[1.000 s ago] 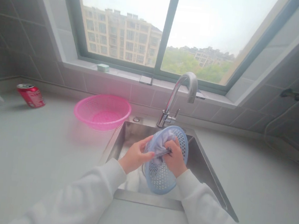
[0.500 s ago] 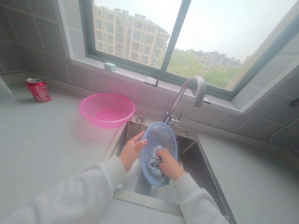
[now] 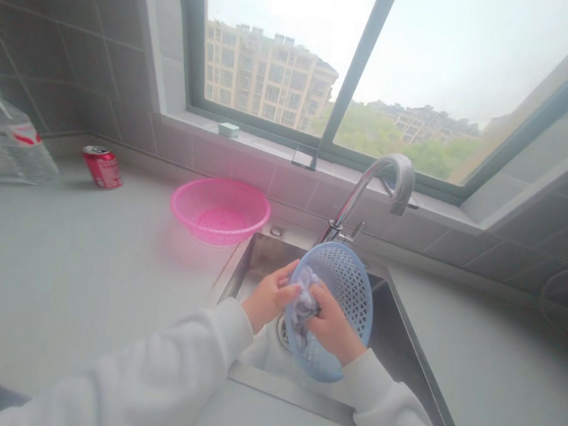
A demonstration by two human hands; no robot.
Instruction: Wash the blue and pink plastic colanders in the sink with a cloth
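Note:
Over the steel sink [image 3: 398, 331] I hold a light blue perforated basket [image 3: 350, 286] tilted on its side, its hollow facing me. My left hand [image 3: 270, 299] grips the basket's left rim, fingers curled over the edge. My right hand [image 3: 332, 326] is closed on a crumpled pale cloth [image 3: 302, 302] and presses it against the inside of the basket near the left rim. The basket's lower edge hangs just above the sink's drain [image 3: 283, 330].
A chrome tap [image 3: 382, 182] arches over the sink's back. A pink basket [image 3: 220, 209] stands on the counter left of the sink. Farther left are a red can [image 3: 101, 167] and a large clear water bottle [image 3: 7, 139]. A window ledge runs behind.
The cloth hand has moved from the basket's lower middle up toward its left rim, and the basket has turned slightly. My view has shifted to the left.

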